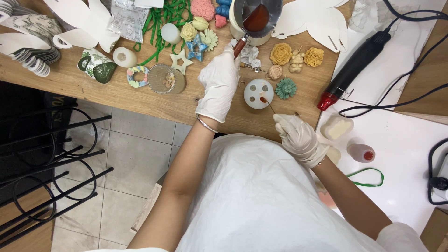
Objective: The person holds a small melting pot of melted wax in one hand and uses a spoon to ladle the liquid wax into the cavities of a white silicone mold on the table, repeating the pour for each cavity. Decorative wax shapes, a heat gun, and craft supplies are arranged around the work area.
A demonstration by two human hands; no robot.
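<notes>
I see left gloved hand (219,84) gripping metal pouring pot's red handle (239,46) just beyond round white silicone mould (259,93); right gloved hand (298,137) pinches thin stick (267,103), tip slanting into mould.

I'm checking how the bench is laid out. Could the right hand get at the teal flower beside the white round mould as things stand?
Probably yes. The right hand sits just below the teal flower, with bare wood between them, but it holds a thin stick dipped into the white round mould, so its fingers are occupied.
</notes>
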